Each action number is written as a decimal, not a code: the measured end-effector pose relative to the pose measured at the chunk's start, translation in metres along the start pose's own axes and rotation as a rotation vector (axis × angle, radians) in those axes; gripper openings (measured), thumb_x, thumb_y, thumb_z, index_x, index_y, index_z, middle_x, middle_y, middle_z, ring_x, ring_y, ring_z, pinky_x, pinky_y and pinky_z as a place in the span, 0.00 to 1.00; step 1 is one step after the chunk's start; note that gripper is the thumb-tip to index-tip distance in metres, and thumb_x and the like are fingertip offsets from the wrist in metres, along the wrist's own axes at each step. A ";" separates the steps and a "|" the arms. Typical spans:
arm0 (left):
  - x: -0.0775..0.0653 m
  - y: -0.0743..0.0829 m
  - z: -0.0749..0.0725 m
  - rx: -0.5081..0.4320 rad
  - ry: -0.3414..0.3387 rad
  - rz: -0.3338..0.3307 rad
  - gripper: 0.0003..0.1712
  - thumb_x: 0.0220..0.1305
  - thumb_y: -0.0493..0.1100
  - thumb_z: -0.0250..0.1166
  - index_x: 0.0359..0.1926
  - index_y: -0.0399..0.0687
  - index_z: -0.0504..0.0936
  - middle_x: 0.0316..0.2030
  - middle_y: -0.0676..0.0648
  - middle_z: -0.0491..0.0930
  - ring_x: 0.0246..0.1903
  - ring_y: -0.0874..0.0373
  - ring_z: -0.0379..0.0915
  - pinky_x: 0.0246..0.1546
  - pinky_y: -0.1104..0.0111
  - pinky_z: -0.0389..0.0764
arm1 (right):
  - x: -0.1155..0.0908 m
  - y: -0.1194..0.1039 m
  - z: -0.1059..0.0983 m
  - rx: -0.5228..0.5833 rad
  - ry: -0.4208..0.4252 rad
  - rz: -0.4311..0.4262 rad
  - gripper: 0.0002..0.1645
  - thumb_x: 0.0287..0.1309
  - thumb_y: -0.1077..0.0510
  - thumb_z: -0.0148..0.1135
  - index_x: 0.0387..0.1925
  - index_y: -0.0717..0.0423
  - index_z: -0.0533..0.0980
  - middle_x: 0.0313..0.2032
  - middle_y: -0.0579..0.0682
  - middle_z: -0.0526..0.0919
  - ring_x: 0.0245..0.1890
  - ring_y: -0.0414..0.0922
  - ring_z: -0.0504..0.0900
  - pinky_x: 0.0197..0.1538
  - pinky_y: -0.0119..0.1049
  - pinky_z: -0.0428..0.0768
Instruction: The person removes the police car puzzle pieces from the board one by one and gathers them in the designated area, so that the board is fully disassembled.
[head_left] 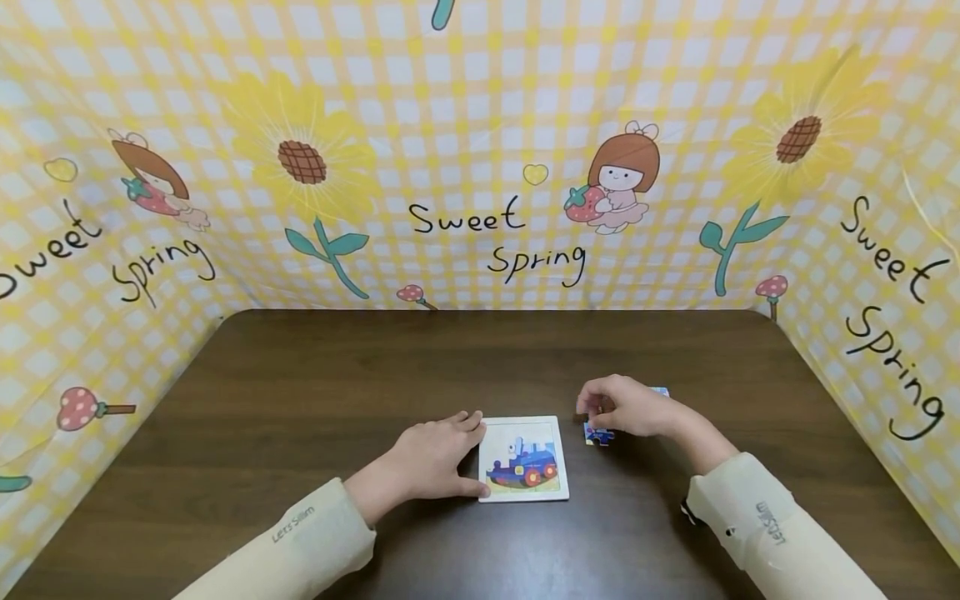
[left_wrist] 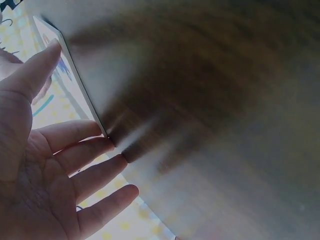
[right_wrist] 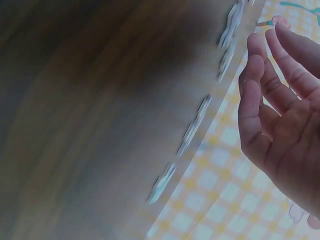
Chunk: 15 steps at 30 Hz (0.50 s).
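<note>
A square puzzle board [head_left: 563, 462] with a white border lies on the table, showing a blue cartoon locomotive with red wheels. My left hand [head_left: 438, 454] rests against its left edge, fingers spread and fairly straight, thumb at the near corner. In the left wrist view the thumb [left_wrist: 42, 67] touches the board's edge. Over loose jigsaw pieces [head_left: 597, 436] to the right of the board hovers my right hand [head_left: 622, 406]. Its fingers bend loosely, and the right wrist view shows nothing between them. Several flat pieces [right_wrist: 195, 125] lie below that hand; from the head it partly hides them.
The dark wooden table [head_left: 360, 358] runs back to a yellow checked cloth [head_left: 472, 125] with flowers and lettering, which also hangs at both sides. Another blue piece [head_left: 660, 391] shows behind the right hand.
</note>
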<state>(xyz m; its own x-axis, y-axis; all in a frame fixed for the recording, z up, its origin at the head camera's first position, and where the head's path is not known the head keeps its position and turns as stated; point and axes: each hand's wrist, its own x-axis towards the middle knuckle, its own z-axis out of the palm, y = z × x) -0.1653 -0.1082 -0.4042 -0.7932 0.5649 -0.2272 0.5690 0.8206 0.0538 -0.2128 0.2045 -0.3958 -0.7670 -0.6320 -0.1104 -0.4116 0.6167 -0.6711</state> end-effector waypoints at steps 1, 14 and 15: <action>0.000 0.000 0.000 0.001 0.002 0.001 0.53 0.54 0.74 0.65 0.71 0.46 0.70 0.73 0.45 0.65 0.72 0.48 0.63 0.61 0.51 0.76 | 0.003 -0.002 0.002 0.000 -0.005 0.003 0.05 0.60 0.68 0.64 0.39 0.61 0.79 0.29 0.46 0.79 0.28 0.40 0.74 0.33 0.30 0.74; -0.001 0.000 0.001 0.008 0.007 0.001 0.52 0.54 0.74 0.65 0.70 0.45 0.70 0.72 0.44 0.66 0.71 0.48 0.64 0.60 0.52 0.77 | 0.036 -0.039 0.031 -0.031 -0.106 -0.051 0.11 0.61 0.66 0.65 0.46 0.60 0.82 0.30 0.46 0.80 0.28 0.38 0.73 0.32 0.28 0.74; 0.000 0.000 0.001 0.008 0.006 -0.001 0.52 0.54 0.74 0.65 0.70 0.46 0.70 0.72 0.44 0.66 0.71 0.48 0.64 0.60 0.52 0.77 | 0.037 -0.041 0.032 -0.033 -0.117 -0.049 0.12 0.61 0.66 0.65 0.47 0.60 0.82 0.31 0.46 0.81 0.28 0.38 0.73 0.33 0.28 0.74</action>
<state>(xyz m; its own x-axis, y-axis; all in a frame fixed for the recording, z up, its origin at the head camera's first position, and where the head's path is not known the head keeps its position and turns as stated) -0.1648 -0.1087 -0.4055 -0.7950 0.5646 -0.2218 0.5698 0.8205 0.0460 -0.2083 0.1404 -0.3957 -0.6836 -0.7112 -0.1639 -0.4650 0.5975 -0.6533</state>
